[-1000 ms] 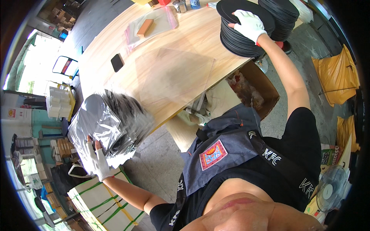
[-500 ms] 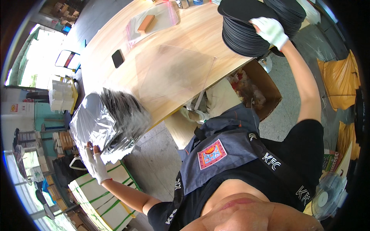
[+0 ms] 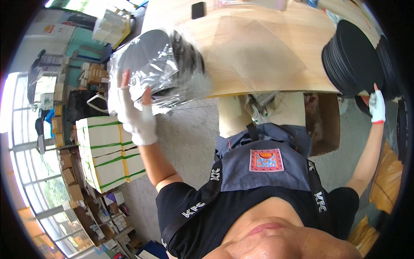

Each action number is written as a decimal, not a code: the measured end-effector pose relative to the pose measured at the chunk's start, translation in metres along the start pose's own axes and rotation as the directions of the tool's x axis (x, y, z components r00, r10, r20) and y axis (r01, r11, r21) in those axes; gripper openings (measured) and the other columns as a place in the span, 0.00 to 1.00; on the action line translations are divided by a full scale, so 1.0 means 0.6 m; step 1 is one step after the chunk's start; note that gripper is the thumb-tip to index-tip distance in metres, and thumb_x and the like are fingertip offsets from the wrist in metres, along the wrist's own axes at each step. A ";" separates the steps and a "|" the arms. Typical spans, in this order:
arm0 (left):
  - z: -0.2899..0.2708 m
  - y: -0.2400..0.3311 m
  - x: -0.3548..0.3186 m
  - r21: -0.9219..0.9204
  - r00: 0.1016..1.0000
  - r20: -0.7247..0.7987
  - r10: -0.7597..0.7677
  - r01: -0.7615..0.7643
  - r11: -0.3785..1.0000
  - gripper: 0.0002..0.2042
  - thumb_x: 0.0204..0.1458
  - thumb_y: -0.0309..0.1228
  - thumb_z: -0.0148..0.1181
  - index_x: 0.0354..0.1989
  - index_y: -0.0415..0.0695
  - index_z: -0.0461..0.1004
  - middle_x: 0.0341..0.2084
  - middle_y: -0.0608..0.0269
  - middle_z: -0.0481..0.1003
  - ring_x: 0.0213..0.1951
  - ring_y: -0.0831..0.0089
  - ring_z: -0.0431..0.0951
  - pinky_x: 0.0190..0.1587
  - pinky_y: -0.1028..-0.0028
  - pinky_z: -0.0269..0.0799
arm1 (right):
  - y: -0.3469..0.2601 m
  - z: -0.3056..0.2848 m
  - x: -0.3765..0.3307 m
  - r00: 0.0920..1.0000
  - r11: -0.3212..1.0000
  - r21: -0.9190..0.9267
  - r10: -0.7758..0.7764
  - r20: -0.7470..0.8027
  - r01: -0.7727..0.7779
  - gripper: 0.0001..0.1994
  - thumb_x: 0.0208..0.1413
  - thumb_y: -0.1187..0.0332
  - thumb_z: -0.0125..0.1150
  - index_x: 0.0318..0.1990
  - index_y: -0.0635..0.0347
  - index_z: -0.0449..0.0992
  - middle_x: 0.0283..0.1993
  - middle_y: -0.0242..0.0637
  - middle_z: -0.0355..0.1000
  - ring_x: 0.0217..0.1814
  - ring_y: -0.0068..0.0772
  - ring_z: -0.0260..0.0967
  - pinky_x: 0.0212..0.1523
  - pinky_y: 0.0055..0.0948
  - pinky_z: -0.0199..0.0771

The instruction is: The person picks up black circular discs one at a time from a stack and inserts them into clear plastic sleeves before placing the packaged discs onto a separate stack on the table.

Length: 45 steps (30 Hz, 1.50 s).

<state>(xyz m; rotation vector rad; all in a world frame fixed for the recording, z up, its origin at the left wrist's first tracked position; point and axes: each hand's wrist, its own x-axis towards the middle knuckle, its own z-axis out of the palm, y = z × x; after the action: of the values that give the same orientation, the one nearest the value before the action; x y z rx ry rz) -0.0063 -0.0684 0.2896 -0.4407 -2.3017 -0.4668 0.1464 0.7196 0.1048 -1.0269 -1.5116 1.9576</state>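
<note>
Leaving the top of the black discs (image 3: pixel 357 57), the right hand (image 3: pixel 377 107) at two o'clock (grip unclear) seemingly works their rim, left hand (image 3: pixel 136 118) open at ten.

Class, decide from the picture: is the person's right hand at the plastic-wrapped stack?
No, the right hand is at the unwrapped black discs; the left hand is at the plastic-wrapped stack.

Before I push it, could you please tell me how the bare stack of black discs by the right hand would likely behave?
The stack of black discs would probably slide apart, since nothing visible binds its many thin layers. Being closely packed, it is likely fairly heavy. Pushed outward, it might tip off the table, standing near the edge.
</note>
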 end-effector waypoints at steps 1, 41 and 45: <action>0.020 0.048 -0.024 -0.264 0.985 0.018 -0.170 0.169 0.950 0.26 0.45 0.32 0.64 0.55 0.39 0.68 0.53 0.53 0.71 0.57 0.54 0.67 0.62 0.57 0.57 | -0.022 0.058 -0.046 0.999 0.999 0.029 -0.016 -0.036 0.017 0.19 0.63 0.62 0.50 0.61 0.49 0.67 0.19 0.19 0.53 0.16 0.10 0.46 0.14 0.13 0.43; 0.492 0.152 -0.166 0.110 0.614 0.789 -0.037 -0.082 0.990 0.20 0.43 0.40 0.65 0.44 0.48 0.68 0.41 0.56 0.71 0.48 0.57 0.71 0.45 0.61 0.73 | 0.146 0.309 -0.289 0.740 0.971 -0.095 0.228 0.633 -0.218 0.24 0.60 0.70 0.50 0.64 0.66 0.58 0.54 0.39 0.69 0.45 0.26 0.70 0.43 0.22 0.70; 0.498 0.135 -0.159 0.061 0.655 0.755 -0.012 -0.053 0.997 0.17 0.40 0.35 0.63 0.40 0.49 0.69 0.38 0.59 0.72 0.44 0.58 0.73 0.41 0.59 0.74 | 0.166 0.332 -0.307 0.632 0.866 0.024 0.345 0.694 -0.499 0.23 0.59 0.74 0.47 0.62 0.69 0.59 0.57 0.44 0.67 0.55 0.31 0.69 0.53 0.27 0.71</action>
<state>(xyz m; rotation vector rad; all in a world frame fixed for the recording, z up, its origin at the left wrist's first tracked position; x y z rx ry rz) -0.0846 0.1208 0.0386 -0.7277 -3.1117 -0.1759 0.1120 0.4332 0.0847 -0.6261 -1.3982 3.0110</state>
